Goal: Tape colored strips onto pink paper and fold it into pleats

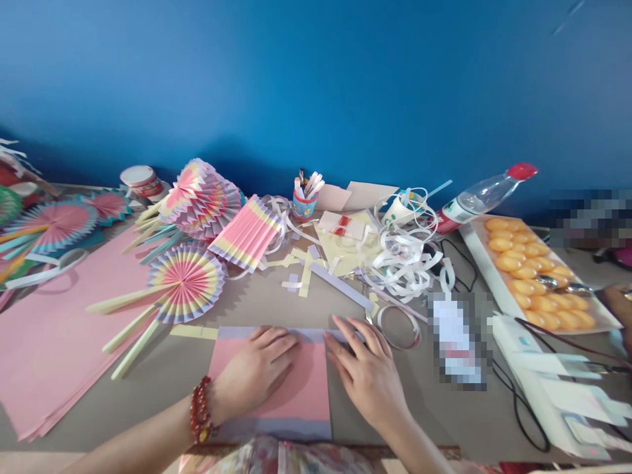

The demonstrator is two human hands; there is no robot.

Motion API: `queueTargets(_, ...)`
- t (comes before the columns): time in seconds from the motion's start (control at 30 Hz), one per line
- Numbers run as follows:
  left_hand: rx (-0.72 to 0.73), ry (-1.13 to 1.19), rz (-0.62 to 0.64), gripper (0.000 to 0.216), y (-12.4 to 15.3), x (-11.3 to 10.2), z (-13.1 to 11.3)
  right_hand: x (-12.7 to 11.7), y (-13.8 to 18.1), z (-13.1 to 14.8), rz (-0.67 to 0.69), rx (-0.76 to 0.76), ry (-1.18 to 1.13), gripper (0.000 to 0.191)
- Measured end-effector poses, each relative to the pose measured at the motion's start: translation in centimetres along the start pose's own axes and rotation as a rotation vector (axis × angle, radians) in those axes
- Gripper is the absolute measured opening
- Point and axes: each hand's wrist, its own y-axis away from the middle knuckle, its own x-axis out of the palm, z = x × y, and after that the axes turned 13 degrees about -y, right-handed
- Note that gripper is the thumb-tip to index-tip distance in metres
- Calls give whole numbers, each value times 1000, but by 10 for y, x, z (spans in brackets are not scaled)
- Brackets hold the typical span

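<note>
A pink sheet of paper point(311, 388) with purple bands along its far and near edges lies flat before me. My left hand point(261, 368) rests on its left half, palm down, fingers stretched toward the purple band point(311, 335). A red bead bracelet point(200, 409) circles that wrist. My right hand point(365, 375) is spread at the sheet's far right corner, its fingertips at or just past the band's end. Neither hand holds anything that I can see. Beyond the right fingertips lies a loose purple strip point(340, 286); a roll of tape point(399, 327) is to the right.
Pleated paper fans point(185, 283) and a stack of pink sheets point(64, 336) lie at left. Behind are a pen cup point(304, 204) and tangled white strips point(405, 263). On the right are a bottle point(486, 197), a tray of yellow oval pieces point(471, 238) and a power strip point(538, 388).
</note>
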Motion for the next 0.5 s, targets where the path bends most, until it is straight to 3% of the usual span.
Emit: queueTargets(0.5, 24, -37, -5, 28, 1, -5, -1, -1, -11, -7, 9, 82, -63, 35)
